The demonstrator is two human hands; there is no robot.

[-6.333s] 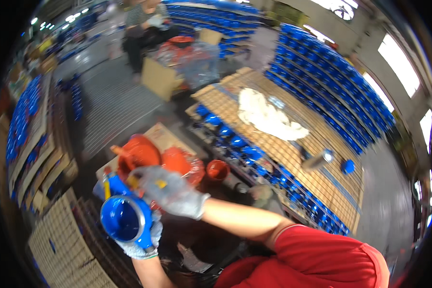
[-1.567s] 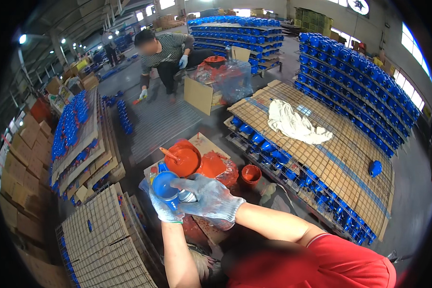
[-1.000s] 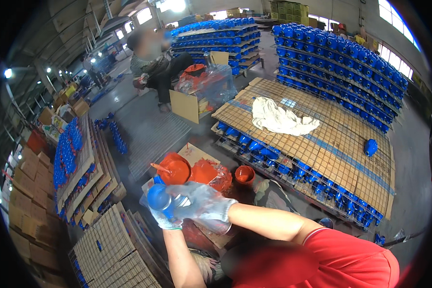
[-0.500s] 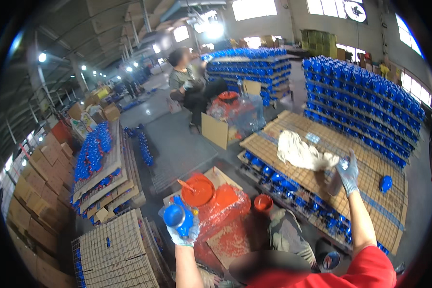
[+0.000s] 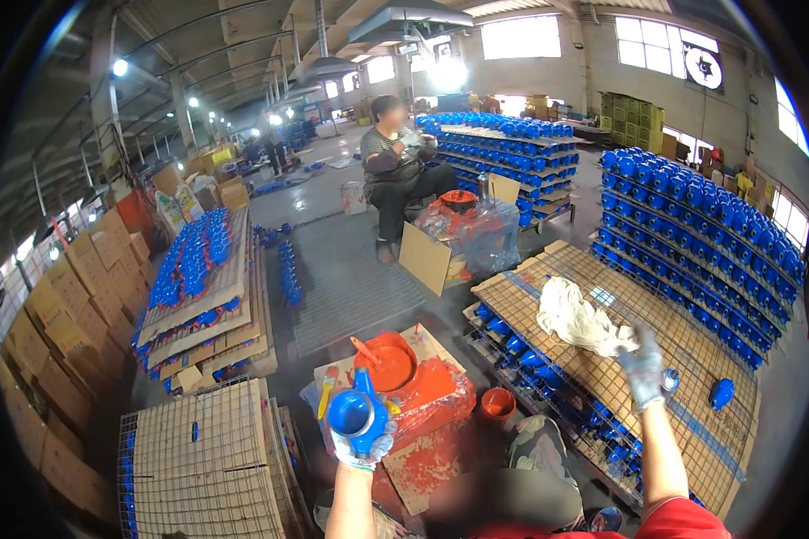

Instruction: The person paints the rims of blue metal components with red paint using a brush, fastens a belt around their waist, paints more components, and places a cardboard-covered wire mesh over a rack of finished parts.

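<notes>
Blue fitting (image 5: 375,416) — grasped by left hand (image 5: 379,446) | right hand (image 5: 643,373) at white cloth (image 5: 571,314); finger grip unclear | likely fetching cloth; next move calls for sure pinch

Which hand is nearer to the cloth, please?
Right. The right hand is at the right end of the cloth; the left hand, holding a blue part, is far to its left.

Cloth (image 5: 577,316) on mesh rack (image 5: 584,377), right; basin (image 5: 395,363) left of pot (image 5: 498,403), stick (image 5: 363,349) inside; cartons (image 5: 67,328) far left.
</notes>
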